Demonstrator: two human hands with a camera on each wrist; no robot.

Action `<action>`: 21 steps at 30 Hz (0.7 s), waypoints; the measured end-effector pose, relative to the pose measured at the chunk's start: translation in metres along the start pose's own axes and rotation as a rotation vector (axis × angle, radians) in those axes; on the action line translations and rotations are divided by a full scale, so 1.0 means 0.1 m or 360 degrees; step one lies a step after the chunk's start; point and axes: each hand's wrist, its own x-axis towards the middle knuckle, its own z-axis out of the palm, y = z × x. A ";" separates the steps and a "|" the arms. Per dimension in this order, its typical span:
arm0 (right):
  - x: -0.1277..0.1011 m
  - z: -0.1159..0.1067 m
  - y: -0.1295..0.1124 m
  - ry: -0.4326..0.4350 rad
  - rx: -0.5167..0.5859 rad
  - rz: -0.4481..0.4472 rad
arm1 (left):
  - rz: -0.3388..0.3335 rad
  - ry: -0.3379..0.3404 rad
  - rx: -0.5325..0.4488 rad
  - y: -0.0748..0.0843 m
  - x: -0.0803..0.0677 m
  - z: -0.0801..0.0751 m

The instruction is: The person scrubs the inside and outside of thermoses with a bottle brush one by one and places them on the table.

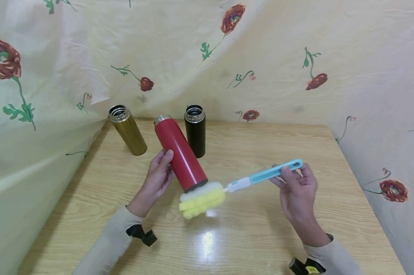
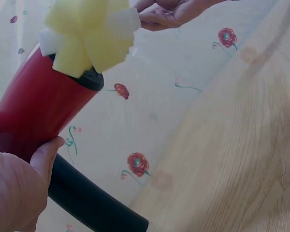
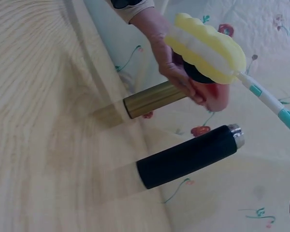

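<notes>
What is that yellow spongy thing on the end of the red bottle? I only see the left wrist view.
Observer: It is the sponge head of a long brush; the head view shows its blue handle reaching to the right.
Operator: Who holds the handle?
Observer: The right hand pinches it near its far end, fingers curled over it.
Operator: Which end of the red bottle does the sponge touch?
Observer: The dark base of the red bottle; its open metal mouth points away, toward the cloth backdrop, while the left hand grips its side.
Operator: Are there other bottles?
Observer: Two stand on the table: a gold bottle and a black bottle, both without lids.
</notes>
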 end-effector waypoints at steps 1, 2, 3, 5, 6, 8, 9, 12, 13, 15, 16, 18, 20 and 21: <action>-0.01 -0.01 0.01 0.0015 -0.0013 0.0014 | 0.0009 -0.0002 0.0005 0.00 -0.01 0.01; -0.02 -0.03 0.02 0.0029 -0.0039 0.0026 | 0.0020 -0.0006 0.0006 0.00 -0.01 0.01; -0.03 -0.04 0.04 0.0039 -0.0059 0.0038 | 0.0032 -0.0012 0.0005 0.00 -0.01 0.01; -0.05 -0.07 0.07 0.0066 -0.0126 0.0056 | 0.0057 -0.0023 -0.0003 0.00 -0.02 0.02; -0.06 -0.08 0.08 0.0073 -0.0153 0.0062 | 0.0069 -0.0028 -0.0006 0.00 -0.02 0.02; -0.08 -0.09 0.11 0.0089 -0.0207 0.0070 | 0.0087 -0.0030 -0.0005 0.00 -0.02 0.02; -0.08 -0.10 0.12 0.0096 -0.0230 0.0072 | 0.0092 -0.0030 -0.0003 -0.01 -0.02 0.02; -0.09 -0.09 0.12 0.0112 -0.0284 0.0068 | 0.0096 -0.0020 0.0009 -0.01 -0.01 0.02; -0.09 -0.09 0.11 0.0110 -0.0278 0.0068 | 0.0098 -0.0016 0.0012 -0.01 -0.01 0.02; -0.08 -0.08 0.09 0.0100 -0.0245 0.0062 | 0.0096 -0.0011 0.0010 -0.01 -0.01 0.02; -0.07 -0.07 0.07 0.0089 -0.0208 0.0059 | 0.0095 -0.0004 0.0008 -0.01 -0.01 0.02; -0.06 -0.06 0.03 0.0061 -0.0122 0.0046 | 0.0092 0.0011 0.0003 -0.01 -0.01 0.01; -0.05 -0.04 0.00 0.0040 -0.0033 0.0018 | 0.0085 0.0027 0.0006 -0.01 -0.01 0.01; -0.05 -0.04 -0.02 0.0025 -0.0007 0.0001 | 0.0082 0.0035 0.0008 -0.01 -0.01 0.01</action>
